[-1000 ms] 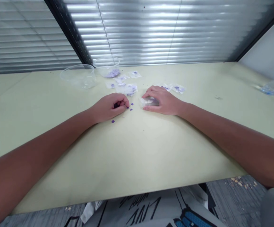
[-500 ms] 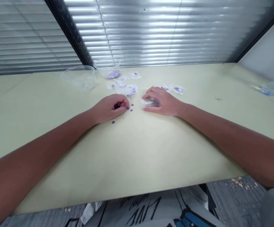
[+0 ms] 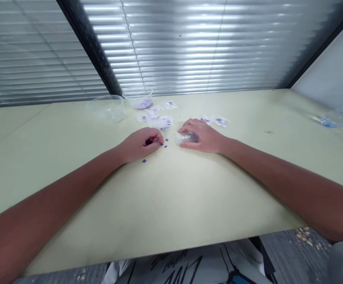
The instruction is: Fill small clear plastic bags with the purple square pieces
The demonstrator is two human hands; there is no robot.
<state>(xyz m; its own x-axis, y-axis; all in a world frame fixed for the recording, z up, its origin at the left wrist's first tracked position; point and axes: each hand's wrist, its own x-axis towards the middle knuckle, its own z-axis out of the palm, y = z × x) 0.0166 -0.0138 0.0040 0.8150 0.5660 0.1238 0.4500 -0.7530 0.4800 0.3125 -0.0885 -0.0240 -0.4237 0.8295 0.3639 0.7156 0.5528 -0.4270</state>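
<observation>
Fingers pinched, my left hand rests on the table with a small purple piece at its fingertips. Loose purple pieces lie just beside it, one nearer to me and another to the right. My right hand curls round a small clear plastic bag, thumb on the near side and fingers on the far side. Part of that bag is hidden under the palm. Beyond my hands lie several clear packets with purple pieces in them, and two more packets sit behind my right hand.
A clear round bowl stands at the back left. Next to it, another clear bowl holds a heap of purple pieces. A clear plastic bottle with a blue end lies at the far right. Blinds hang behind the pale table.
The camera has tilted up a little, so the whole table sits lower in view. Both hands keep nearly the same pose and place on the table.
</observation>
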